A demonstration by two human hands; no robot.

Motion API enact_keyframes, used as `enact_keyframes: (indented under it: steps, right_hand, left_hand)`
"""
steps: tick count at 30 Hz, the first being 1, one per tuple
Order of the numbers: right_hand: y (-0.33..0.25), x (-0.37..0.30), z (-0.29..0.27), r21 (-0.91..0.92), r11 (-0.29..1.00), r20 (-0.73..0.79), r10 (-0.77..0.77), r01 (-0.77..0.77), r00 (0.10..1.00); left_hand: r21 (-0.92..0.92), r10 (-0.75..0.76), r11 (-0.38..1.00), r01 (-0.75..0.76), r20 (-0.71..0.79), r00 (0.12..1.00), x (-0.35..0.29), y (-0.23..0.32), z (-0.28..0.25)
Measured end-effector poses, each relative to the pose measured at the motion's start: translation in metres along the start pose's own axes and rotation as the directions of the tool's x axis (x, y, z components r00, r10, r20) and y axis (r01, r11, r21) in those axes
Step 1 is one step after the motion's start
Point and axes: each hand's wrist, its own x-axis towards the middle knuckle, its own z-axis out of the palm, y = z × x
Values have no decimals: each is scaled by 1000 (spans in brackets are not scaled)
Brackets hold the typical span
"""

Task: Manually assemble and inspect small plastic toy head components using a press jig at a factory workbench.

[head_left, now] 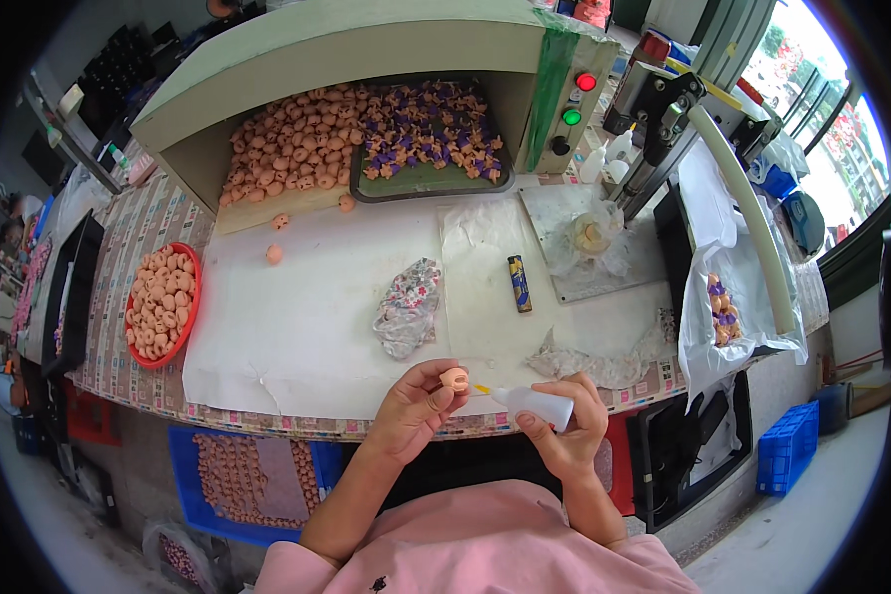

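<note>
My left hand (408, 411) pinches a small peach-coloured doll head (454, 379) just above the table's near edge. An opening shows in the side of the head that faces right. In my right hand (579, 428) is a white squeeze bottle (542, 406), tilted so its thin yellow nozzle (483, 389) points left at that opening. The tip is close to the head; I cannot tell whether they touch. Farther back on white paper lie a crumpled floral cloth (407, 309) and a dark blue and yellow tube (520, 284).
A red basket (196, 297) of doll heads stands at left. Under the box-shaped hood (346, 49) are piled heads (292, 144) and a dark tray (436, 188) of small purple-dressed figures. A press-like machine (653, 129) rises at right. A blue crate (183, 475) sits below the table.
</note>
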Motion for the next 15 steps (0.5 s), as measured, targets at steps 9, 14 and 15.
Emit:
enact_keyframes:
  steps: [9,14,15]
  right_hand:
    - [4,2,1,8,998,31,-70,70,997]
    - [9,1,-2,-18,997,28,-71,71,997]
    - [10,1,-3,-17,998,22,-57,58,998]
  left_hand:
    - [4,14,1000,-14,24,1000,2,-4,-3]
    - [0,12,1000,-12,21,1000,3,-4,-2]
    - [0,11,1000,-11,21,1000,3,-4,-2]
